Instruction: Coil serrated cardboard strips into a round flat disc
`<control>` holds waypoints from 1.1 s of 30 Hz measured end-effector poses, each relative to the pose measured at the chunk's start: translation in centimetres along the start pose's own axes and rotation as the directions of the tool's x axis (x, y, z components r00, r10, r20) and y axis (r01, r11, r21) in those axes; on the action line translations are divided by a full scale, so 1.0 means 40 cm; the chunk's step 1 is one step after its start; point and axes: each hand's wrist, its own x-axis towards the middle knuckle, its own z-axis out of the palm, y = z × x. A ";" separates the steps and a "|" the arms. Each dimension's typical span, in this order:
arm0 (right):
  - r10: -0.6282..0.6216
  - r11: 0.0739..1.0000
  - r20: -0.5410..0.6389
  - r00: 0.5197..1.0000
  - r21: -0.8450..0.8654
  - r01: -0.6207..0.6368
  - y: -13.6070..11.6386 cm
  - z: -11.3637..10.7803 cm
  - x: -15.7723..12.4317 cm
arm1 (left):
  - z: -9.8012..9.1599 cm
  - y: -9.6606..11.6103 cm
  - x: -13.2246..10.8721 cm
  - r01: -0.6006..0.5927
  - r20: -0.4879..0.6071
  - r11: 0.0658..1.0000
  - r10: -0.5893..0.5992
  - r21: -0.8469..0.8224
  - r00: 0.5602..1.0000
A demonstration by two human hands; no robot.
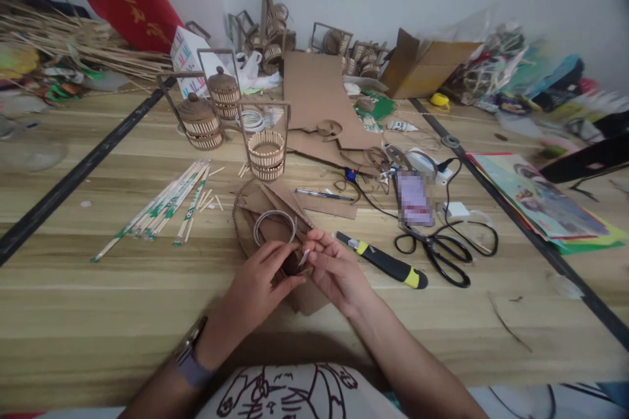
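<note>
A small dark-brown piece (291,264), apparently rolled cardboard though mostly hidden, is above the pale wooden surface (147,314), near its front edge. Left hand (260,278): fingers clamped around this piece. Right hand (339,272): fingertips pinching a short white strip (304,257) beside it. Just beyond: a pale coiled ring (274,213). Toward the surface's right edge: a black-and-yellow utility knife (386,264).

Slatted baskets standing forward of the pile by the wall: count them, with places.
3: a lidded basket at left, another lidded one just behind it to the right, and an open basket nearest, farther right.
</note>
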 end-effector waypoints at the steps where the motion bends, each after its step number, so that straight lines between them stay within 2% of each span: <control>1: 0.002 1.000 0.001 1.000 0.008 -0.002 0.000 0.001 0.000 | -0.001 0.001 0.000 -0.002 0.000 1.000 0.002 -0.002 1.000; 11: 0.015 1.000 -0.023 1.000 0.005 -0.015 0.004 0.001 0.004 | -0.001 0.010 0.001 -0.033 -0.001 0.999 0.033 -0.025 0.999; 20: -0.017 0.998 -0.042 0.999 -0.053 0.015 0.009 0.009 -0.003 | -0.002 0.012 -0.003 -0.001 -0.019 0.997 -0.001 -0.075 1.000; 22: -0.042 0.995 -0.037 0.998 -0.094 0.038 0.009 0.009 -0.004 | -0.001 0.012 -0.008 0.037 -0.021 0.995 -0.039 -0.091 0.999; 27: -0.120 0.951 0.043 0.992 -0.282 0.127 0.003 0.002 -0.006 | 0.005 0.012 -0.022 0.148 -0.050 0.982 -0.154 -0.116 0.987; 33: -0.234 0.833 0.194 0.953 -0.465 0.299 -0.001 -0.005 -0.012 | 0.002 0.011 -0.024 0.092 -0.111 0.990 -0.104 -0.109 0.988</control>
